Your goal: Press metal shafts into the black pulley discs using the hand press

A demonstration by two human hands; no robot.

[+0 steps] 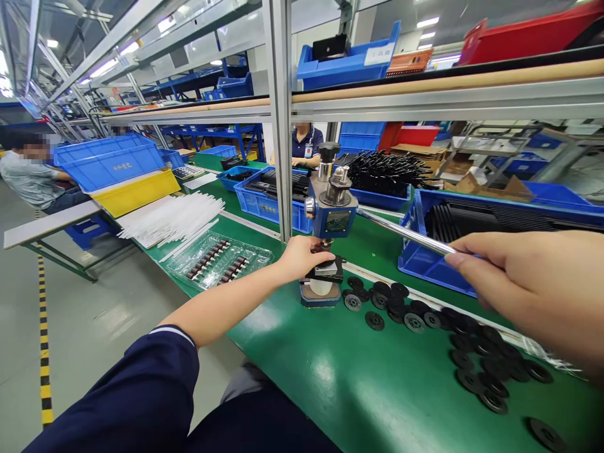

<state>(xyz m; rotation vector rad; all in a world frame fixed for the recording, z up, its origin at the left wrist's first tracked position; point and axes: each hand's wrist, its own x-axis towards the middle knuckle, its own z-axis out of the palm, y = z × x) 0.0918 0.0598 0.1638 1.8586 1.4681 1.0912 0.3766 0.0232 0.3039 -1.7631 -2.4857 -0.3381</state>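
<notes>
A small blue hand press (334, 217) stands upright on the green workbench (292, 352). My left hand (302, 257) reaches into its working gap, thumb and fingers closed just under the ram. A dark piece shows beneath the thumb, mostly hidden, and I cannot make out what it is. Below it are a metal block and the press base (319, 296). My right hand (523, 270) is wrapped around the end of the press's long metal lever (406, 234), which slants down toward me. Many loose black discs (375, 321) with centre holes lie right of the press, some overlapping.
Left of the press lies a clear plastic tray (255, 255) with rows of small dark rollers. White strips (174, 217) are piled beyond it. Blue bins (410, 258) of black parts line the back. A metal post (282, 126) rises behind the press. Other people sit farther off.
</notes>
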